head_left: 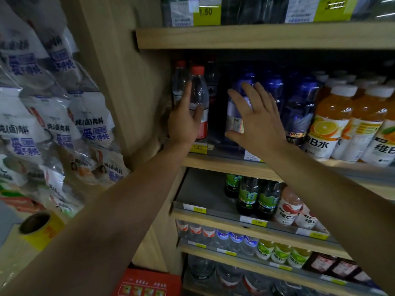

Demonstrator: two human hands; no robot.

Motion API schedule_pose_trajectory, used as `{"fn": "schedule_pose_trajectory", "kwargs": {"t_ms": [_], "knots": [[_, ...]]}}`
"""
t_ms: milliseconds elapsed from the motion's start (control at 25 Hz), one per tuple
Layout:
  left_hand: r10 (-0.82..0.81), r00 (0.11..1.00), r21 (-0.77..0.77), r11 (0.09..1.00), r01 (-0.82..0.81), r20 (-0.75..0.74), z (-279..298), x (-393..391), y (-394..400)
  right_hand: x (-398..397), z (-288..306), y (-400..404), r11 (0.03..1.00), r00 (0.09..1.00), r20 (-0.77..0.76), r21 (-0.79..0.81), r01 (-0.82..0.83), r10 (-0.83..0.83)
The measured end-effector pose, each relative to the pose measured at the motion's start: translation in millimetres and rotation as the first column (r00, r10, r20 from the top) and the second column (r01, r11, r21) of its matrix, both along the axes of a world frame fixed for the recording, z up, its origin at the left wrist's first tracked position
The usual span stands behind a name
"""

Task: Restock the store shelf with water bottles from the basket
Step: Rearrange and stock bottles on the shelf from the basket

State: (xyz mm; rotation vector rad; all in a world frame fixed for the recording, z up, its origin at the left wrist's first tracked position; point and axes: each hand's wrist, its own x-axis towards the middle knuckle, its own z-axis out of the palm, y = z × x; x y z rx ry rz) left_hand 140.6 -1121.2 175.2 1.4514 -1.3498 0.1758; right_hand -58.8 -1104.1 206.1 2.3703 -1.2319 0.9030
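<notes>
— Two hands are up at the shelf [224, 165]. What is the left hand [184, 121] doing?

— Its grip is on a clear water bottle [198, 99] with a red cap, forefinger up the left side and thumb across the front. The bottle stands upright at the shelf's left end, in front of more red-capped bottles.

— And the right hand [255, 119]?

— Released, fingers spread and straight, holding nothing, raised in front of the blue bottles [275, 92]. Whether it touches them, I cannot tell.

— Anything beside those?

— Orange drink bottles [330, 122] to the right, and a dark gap between the red-capped row and the blue ones.
</notes>
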Motion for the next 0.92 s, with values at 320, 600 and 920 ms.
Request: {"fn": "schedule_pose_trajectory", "kwargs": {"t_ms": [320, 600, 920], "knots": [[0.117, 0.986, 0.129, 0.983, -0.132, 0.119, -4, 7, -4, 10, 8, -9, 0.999, 0.997, -0.068, -0.037, -0.026, 0.023], [0.195, 0.975, 0.116, 0.971, -0.208, 0.107, 0, 42, -4, 12, 4, -15, 0.992, 0.993, -0.121, -0.122, -0.016, 0.001], [0.299, 0.887, 0.119, 0.926, -0.359, 0.351, -1, 36, 15, 26, 13, -17, 0.971, 0.989, -0.133, -0.219, -0.095, 0.066]]}}
